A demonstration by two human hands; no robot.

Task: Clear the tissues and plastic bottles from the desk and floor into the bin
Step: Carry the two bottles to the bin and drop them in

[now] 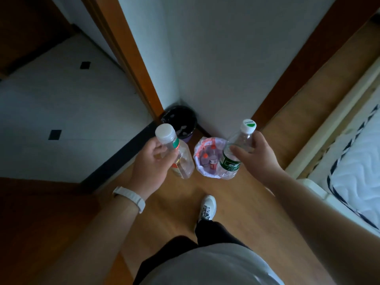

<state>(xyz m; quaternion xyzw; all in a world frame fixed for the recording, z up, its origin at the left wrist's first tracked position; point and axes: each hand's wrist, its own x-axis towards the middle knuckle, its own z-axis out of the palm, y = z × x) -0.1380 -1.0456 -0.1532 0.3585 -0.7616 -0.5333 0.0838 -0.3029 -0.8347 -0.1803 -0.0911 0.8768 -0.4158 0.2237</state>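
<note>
My left hand (153, 161) grips a clear plastic bottle (186, 161) with a white cap and a red and green label. My right hand (257, 155) grips a second clear bottle (231, 161) with a green label and a white and green cap. Both bottles are held upright above the wooden floor. The right one hangs over the rim of a small bin with a white liner (200, 161) that holds several bottles with red caps. Behind that bin stands a purple bin with a black liner (181, 122), with white tissue scraps inside.
The two bins stand in a corner between a white wall (216, 58) and a wooden door frame (131, 58). A bed with a white mattress (353, 165) runs along the right. My white shoe (207, 206) is on the wooden floor just short of the bins.
</note>
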